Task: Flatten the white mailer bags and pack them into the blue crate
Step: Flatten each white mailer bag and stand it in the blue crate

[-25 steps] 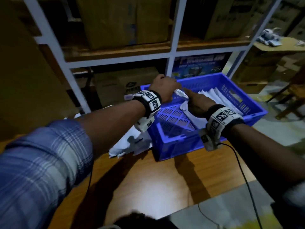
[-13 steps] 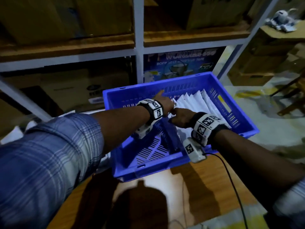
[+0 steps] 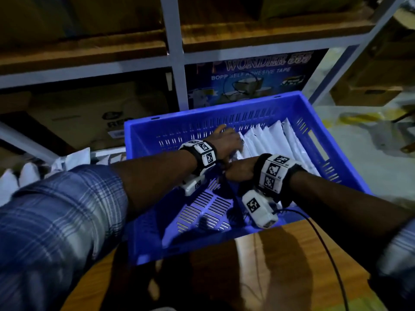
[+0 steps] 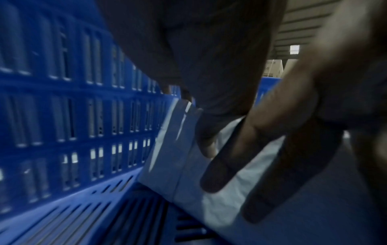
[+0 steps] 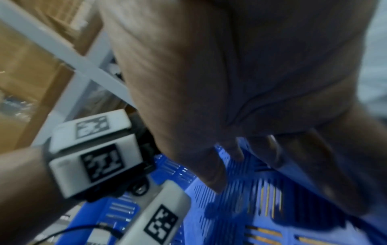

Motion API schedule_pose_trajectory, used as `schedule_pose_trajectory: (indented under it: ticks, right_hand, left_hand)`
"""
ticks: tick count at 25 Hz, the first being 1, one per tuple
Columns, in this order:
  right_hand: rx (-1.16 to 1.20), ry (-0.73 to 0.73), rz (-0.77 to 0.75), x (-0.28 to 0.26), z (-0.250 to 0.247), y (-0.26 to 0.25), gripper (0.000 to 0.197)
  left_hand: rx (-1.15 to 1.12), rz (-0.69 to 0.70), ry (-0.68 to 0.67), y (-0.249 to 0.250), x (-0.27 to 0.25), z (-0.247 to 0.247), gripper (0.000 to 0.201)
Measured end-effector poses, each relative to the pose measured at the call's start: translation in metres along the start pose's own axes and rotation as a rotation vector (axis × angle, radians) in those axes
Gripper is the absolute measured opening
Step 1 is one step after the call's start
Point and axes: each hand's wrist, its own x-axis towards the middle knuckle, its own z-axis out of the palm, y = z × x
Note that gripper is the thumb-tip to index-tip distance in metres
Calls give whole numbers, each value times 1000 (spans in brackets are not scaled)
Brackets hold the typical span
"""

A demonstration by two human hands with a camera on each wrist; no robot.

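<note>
Two hands were seen inside the blue crate (image 3: pixel 226 111), which stood on the wooden bench (image 3: pixel 269 277) before a shelf rack (image 3: pixel 173 63). A row of white mailer bags (image 3: pixel 271 140) had been stood on edge against the crate's right side, probably so that more could be fitted in beside them. The left hand (image 3: pixel 226 140) was laid with its fingers extended against the leftmost bag (image 4: pixel 167 157); in the left wrist view the fingers (image 4: pixel 240 149) were pressed flat on it, apparently to hold it upright and squeeze it thin against the row. The right hand (image 3: pixel 240 171) was held low beside the left wrist, fingers curled, but whether anything was gripped could not be told. More bags (image 3: pixel 67 160) were left waiting on the bench, left of the crate.
</note>
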Motion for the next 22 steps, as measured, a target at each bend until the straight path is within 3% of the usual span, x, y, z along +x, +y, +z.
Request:
schedule_pose_trajectory:
  ticks: [3,5,7,9,17,19,20,21,22]
  right_hand:
    - [24,-36,45,0,3,2,57]
    - [106,-35,53,3,5,8,59]
    - [153,-27,78,4,5,12,59]
    - [164,-2,94,-2,6,12,56]
    - [315,27,141,-5,18,13,53]
    - [74,-13,-80,-2,40,34,45]
    - [301,127,-108,2,38,48,44]
    - [374,211,78,4,32,41,48]
    - [386,108,-14,-4,29,40,46]
  left_hand:
    - [-62,-98,130,-2,-6,-13,37]
    - [-35,-167,-31,-3,-8,-21,20]
    - [35,-190,-314,-5,-6,-15,34]
    - [64,-199,-447,-5,-4,-2,35]
    - [62,-225,-304,11,10,20,26]
    - [62,-221,-290,13,9,24,26]
    - [66,-220,-291,15,8,24,27]
    - [76,-219,-295,16,7,24,29]
    - [92,-209,-292,16,6,23,30]
